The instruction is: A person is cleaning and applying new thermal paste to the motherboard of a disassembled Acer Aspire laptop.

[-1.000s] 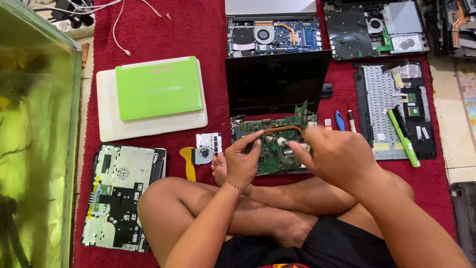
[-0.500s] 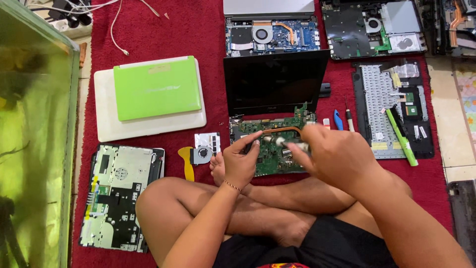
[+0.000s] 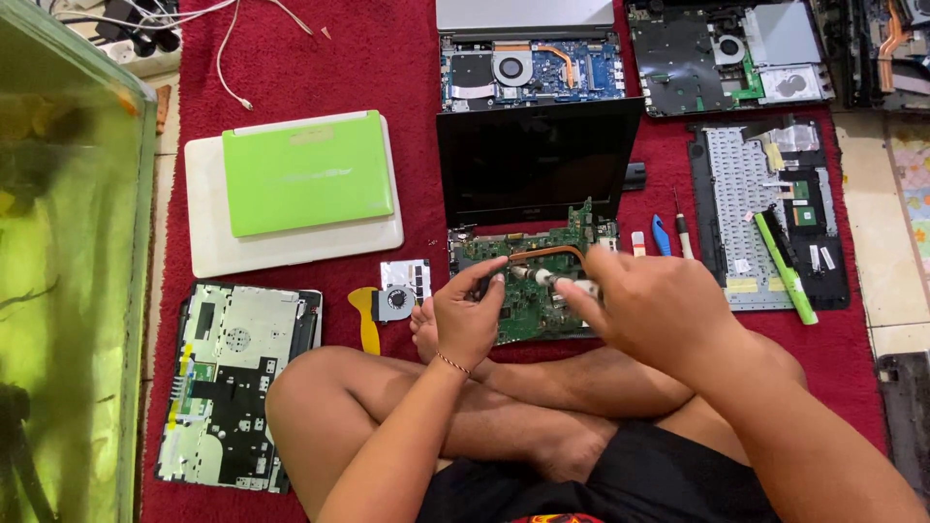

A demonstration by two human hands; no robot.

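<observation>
A green laptop motherboard (image 3: 528, 291) with a copper heat pipe (image 3: 547, 254) lies on the red carpet in front of my crossed legs. My left hand (image 3: 470, 315) rests on the board's left part, fingers curled around it. My right hand (image 3: 644, 305) holds a white-tipped screwdriver (image 3: 557, 282) whose tip points left onto the board. A small cooling fan (image 3: 399, 291) sits just left of the board.
A black laptop screen (image 3: 533, 160) lies behind the board, with opened laptop bases (image 3: 528, 68) beyond. A green laptop (image 3: 305, 174) sits on a white one at left. A keyboard panel (image 3: 765, 208), a bottom cover (image 3: 232, 378), a yellow pry tool (image 3: 366, 320) and a fish tank (image 3: 58, 291) surround me.
Both hands stay on the motherboard; the right hand with the screwdriver has shifted only slightly. Nothing else moved.
</observation>
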